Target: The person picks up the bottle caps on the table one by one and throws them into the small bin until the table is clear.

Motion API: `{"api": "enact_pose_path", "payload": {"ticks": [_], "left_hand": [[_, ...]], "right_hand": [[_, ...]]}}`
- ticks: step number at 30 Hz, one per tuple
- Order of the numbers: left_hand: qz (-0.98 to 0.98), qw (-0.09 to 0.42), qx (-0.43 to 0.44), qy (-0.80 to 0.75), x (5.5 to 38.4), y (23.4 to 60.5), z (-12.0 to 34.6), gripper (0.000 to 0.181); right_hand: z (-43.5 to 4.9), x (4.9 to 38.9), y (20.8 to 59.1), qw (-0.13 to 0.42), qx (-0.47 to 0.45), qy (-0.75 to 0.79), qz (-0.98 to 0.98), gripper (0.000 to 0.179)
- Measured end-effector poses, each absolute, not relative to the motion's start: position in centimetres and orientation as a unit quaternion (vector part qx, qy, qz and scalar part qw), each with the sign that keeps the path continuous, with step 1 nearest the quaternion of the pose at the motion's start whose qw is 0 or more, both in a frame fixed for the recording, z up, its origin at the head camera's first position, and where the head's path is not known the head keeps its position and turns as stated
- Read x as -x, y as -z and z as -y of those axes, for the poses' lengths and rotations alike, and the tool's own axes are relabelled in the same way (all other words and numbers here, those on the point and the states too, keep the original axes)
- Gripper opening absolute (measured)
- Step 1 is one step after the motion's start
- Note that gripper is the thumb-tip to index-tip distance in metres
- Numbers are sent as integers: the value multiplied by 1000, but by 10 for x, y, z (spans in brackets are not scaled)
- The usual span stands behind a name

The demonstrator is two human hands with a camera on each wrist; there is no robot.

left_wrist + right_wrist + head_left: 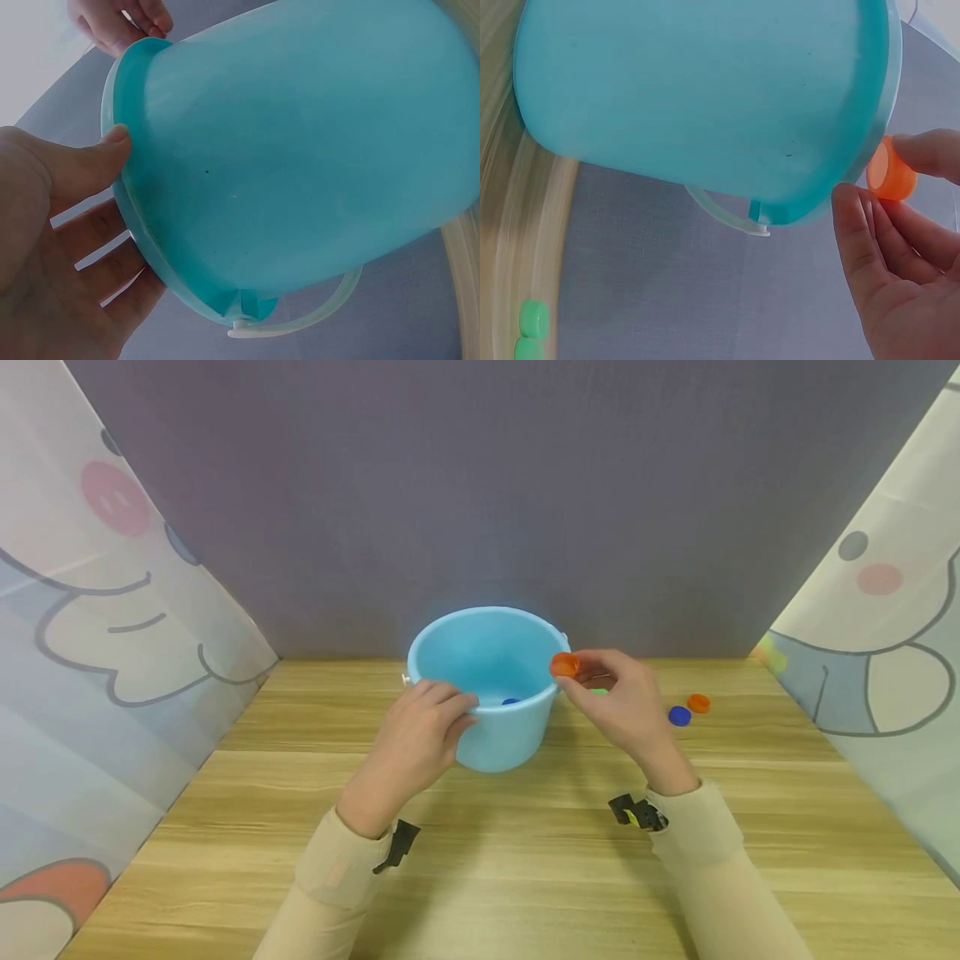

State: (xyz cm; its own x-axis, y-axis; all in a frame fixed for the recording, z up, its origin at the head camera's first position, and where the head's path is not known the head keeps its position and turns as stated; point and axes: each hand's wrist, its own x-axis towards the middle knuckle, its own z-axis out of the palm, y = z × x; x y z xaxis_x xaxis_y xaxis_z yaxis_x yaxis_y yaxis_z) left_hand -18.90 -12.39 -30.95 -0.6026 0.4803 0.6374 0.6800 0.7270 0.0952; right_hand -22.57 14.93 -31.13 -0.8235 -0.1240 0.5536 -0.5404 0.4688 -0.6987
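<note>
1. Right hand [615,697] pinches an orange cap [565,665] at the three o'clock rim of the upright blue bucket [501,739]; whether cap and rim touch I cannot tell
2. From this nearer hand, the bucket's mouth lies toward nine o'clock
3. Left hand [416,727] grips the rim around seven o'clock

Wood-grain table [525,877] with bucket [504,739] and, apparently, small bottle caps [679,716]

Smooth plastic bucket [502,739], wood-grain table [525,877], perhaps cloth backdrop [487,485].
</note>
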Motion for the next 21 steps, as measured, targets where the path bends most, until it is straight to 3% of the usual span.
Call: {"api": "enact_pose_path", "payload": {"ticks": [21], "left_hand": [[881, 302, 326, 161, 189, 309, 123, 15]], "right_hand": [[-144, 226, 313, 235, -212, -462, 828, 31]]}}
